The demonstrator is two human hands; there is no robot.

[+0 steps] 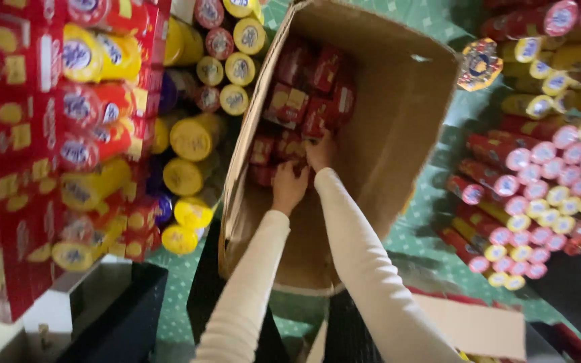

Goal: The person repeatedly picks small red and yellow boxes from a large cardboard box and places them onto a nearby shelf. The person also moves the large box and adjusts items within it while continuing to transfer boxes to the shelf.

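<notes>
While both cream sleeves reach forward from the near edge, the left hand [289,187] and the right hand [320,150] are sunk side by side in an open cardboard box [398,128], each pressed onto the red packets [300,101] stacked at its far end. The left hand looks curled over a packet at the near edge of the stack, the right hand laid just beyond it with fingers buried among the wrappers; how far either is closed I cannot tell, as the fingers are hidden and the view is blurred. One risk, as I judge it: the box leans on its side with a loose flap, so a hard tug on one packet could drag its neighbours out or tip the box. Left of the hands, yellow-capped tubes [193,138] and red and yellow packs [68,114] are piled high and could topple if knocked by an elbow. Right of the hands, rows of pink- and yellow-ended rolls [539,181] lie on a green patterned floor covering [432,228]. The room is dim and crowded with stock.
</notes>
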